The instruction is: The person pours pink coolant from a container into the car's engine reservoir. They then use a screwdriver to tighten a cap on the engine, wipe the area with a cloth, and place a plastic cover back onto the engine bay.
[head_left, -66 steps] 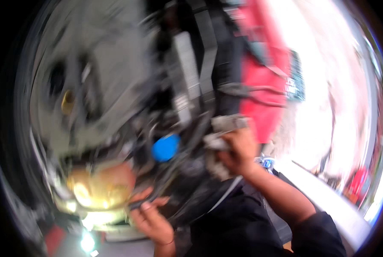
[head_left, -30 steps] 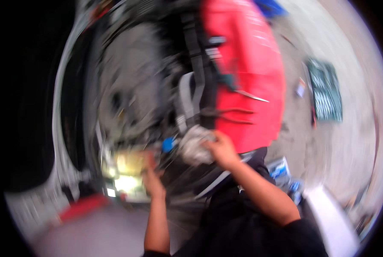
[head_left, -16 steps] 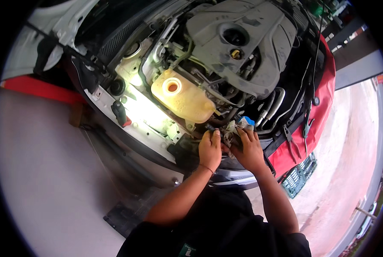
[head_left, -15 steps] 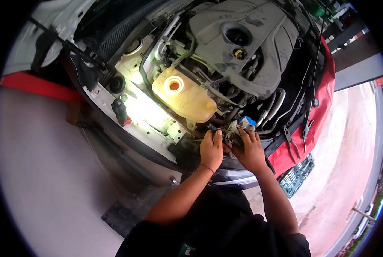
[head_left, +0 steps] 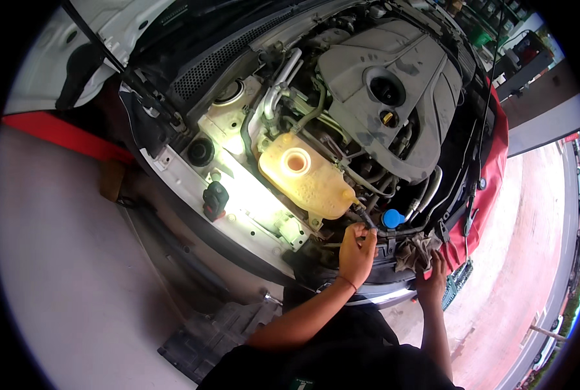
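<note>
My left hand (head_left: 358,255) is closed, its fingertips pinching a thin dark hose (head_left: 368,218) beside the outlet of a yellowed plastic coolant reservoir (head_left: 317,194). The reservoir's filler neck stands uncapped. To the right, my right hand (head_left: 432,281) has its fingers on a crumpled grey-brown rag (head_left: 417,253), which lies at the front edge of the engine bay by the red cover. Between the hands, a little farther in, sits a bright blue cap (head_left: 392,218).
A large grey engine cover (head_left: 384,78) fills the far middle. A small dark lamp (head_left: 216,199) stands on the brightly lit left fender rail. Red cloth (head_left: 491,188) drapes the right edge, with pliers (head_left: 470,222) on it. A dark plastic panel (head_left: 222,335) lies low at left.
My right hand has moved right and toward me with the rag, away from my left hand, uncovering the blue cap. My left hand now pinches the hose. The whole view has shifted.
</note>
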Demonstrator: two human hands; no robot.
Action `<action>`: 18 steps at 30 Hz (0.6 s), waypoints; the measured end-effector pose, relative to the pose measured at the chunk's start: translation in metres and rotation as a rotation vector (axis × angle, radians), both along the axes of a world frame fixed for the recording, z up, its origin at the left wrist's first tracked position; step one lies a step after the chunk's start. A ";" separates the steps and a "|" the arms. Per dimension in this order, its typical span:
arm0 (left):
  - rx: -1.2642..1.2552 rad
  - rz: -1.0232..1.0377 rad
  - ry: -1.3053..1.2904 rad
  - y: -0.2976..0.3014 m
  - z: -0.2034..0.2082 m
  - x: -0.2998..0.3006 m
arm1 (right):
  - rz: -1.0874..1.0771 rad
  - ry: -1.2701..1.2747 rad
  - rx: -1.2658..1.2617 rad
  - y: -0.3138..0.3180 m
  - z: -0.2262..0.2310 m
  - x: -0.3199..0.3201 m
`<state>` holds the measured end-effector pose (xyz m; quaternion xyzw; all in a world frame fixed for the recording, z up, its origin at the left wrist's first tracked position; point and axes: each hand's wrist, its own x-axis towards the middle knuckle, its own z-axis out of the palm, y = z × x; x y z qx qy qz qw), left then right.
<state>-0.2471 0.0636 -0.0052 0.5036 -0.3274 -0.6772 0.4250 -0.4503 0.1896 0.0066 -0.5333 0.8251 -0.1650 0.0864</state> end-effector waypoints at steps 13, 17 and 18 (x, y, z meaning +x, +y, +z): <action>-0.318 -0.429 -0.820 0.149 -0.011 0.072 | -0.525 -0.588 -0.016 0.252 -0.148 -0.124; -0.186 -0.600 -1.080 0.195 -0.038 0.100 | -1.053 -0.988 0.329 0.386 -0.207 -0.147; -0.136 -0.646 -1.138 0.202 -0.043 0.114 | -1.164 -1.061 0.411 0.425 -0.219 -0.146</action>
